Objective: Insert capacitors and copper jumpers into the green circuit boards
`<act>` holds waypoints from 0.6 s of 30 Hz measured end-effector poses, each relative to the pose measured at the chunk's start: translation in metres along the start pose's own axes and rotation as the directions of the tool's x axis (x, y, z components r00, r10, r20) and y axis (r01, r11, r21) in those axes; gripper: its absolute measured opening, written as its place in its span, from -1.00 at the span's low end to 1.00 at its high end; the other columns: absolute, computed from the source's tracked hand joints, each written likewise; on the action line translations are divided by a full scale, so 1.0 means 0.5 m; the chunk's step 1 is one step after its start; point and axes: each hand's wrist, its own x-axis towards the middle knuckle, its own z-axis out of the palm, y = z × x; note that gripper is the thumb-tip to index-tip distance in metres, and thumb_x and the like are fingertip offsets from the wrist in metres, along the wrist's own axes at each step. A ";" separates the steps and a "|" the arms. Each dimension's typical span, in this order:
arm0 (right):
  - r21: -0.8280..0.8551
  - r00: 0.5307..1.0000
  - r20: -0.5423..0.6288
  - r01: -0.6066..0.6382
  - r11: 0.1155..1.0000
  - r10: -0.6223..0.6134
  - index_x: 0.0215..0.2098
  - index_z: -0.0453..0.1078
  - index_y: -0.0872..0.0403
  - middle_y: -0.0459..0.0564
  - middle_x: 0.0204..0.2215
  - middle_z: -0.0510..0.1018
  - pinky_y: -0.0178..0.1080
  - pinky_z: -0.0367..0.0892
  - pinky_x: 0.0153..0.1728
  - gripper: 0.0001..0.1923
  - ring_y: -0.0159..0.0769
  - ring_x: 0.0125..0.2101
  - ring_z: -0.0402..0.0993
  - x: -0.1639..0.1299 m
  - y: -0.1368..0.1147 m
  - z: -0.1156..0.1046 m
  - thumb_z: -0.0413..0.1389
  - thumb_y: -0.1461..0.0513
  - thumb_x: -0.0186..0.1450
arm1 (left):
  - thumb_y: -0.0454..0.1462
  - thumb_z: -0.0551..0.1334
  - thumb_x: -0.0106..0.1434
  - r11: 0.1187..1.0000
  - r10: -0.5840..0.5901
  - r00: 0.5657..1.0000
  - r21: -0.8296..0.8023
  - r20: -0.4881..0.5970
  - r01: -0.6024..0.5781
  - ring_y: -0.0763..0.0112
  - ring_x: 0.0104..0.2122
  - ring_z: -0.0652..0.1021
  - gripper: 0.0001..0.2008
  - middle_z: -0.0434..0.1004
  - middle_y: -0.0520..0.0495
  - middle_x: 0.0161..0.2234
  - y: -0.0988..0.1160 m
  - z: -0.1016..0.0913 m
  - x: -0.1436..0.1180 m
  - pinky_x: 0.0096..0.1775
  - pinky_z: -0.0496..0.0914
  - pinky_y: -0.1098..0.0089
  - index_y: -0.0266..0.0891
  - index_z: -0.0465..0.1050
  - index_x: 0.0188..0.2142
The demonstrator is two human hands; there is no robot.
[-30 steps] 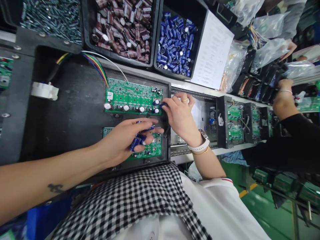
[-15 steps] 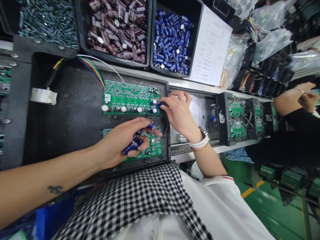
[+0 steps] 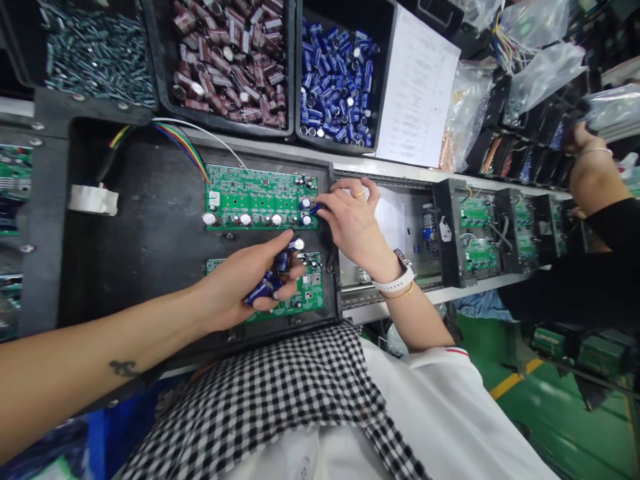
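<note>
A single blue capacitor (image 3: pixel 315 209) is pinched between thumb and forefinger of the right hand (image 3: pixel 356 223) and is held at the right-hand edge of the upper green board (image 3: pixel 260 198), just beside two silver-topped capacitors already seated there. Whether its leads have entered the holes cannot be told; the fingertips cover the foot of the part.

The left hand (image 3: pixel 245 283) is curled around a small stock of blue capacitors (image 3: pixel 267 287), several bodies showing between the fingers, one of them raised toward the forefinger tip. This hand hovers over the lower green board (image 3: pixel 303 297), which is partly hidden beneath it.

Both boards are seated in a black fixture tray (image 3: pixel 145 233); coloured wires (image 3: pixel 187 143) run in from the upper left to the upper board.

Step judged in hand: insertion of one capacitor at the right end of the upper board, feed stock kept ready in the other hand. The next move is judged to call for the leads to be aligned with their holes, polarity observed, and the body pressed down square without its seated neighbours being disturbed.

Behind the tray, bins hold blue capacitors (image 3: pixel 337 83), brown capacitors (image 3: pixel 230 60) and screws (image 3: pixel 95 53). A printed sheet (image 3: pixel 417 87) leans at the right. Further fixtures with boards (image 3: pixel 475 230) stand along the line, where another person's hand (image 3: pixel 593 173) is at work.
</note>
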 end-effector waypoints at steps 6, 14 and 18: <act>-0.044 0.997 -0.059 -0.041 0.998 0.039 0.10 0.39 -0.03 -0.01 -0.17 0.59 0.09 -0.15 0.27 -0.71 -0.15 0.09 0.34 -0.029 -0.027 -0.016 -0.03 0.17 0.47 | -0.28 0.20 0.34 0.986 0.153 0.988 -0.070 -0.018 -0.154 0.64 -0.66 0.34 -0.88 0.39 -0.03 -0.38 -0.003 0.000 -0.002 -0.80 0.08 0.68 -0.31 0.38 -0.31; 0.077 0.981 -0.129 -0.134 0.988 0.144 -0.08 0.48 -0.09 -0.09 -0.18 0.63 0.01 -0.05 0.19 -0.79 -0.19 0.02 0.39 -0.081 -0.079 -0.050 0.02 0.13 0.45 | -0.35 0.21 0.31 0.986 0.158 0.987 -0.042 -0.034 -0.159 0.63 -0.64 0.36 -0.92 0.47 -0.11 -0.35 -0.011 0.015 -0.012 -0.79 0.07 0.67 -0.35 0.45 -0.25; 0.019 0.971 -0.146 -0.190 0.982 0.191 -0.04 0.42 -0.06 -0.06 -0.20 0.64 0.09 -0.10 0.22 -0.82 -0.12 0.06 0.36 -0.072 -0.054 -0.013 0.05 0.22 0.42 | -0.39 0.19 0.28 0.993 0.111 0.990 0.041 -0.091 -0.107 0.62 -0.67 0.35 -0.84 0.55 -0.23 -0.31 -0.017 0.010 -0.037 -0.79 0.07 0.65 -0.40 0.50 -0.16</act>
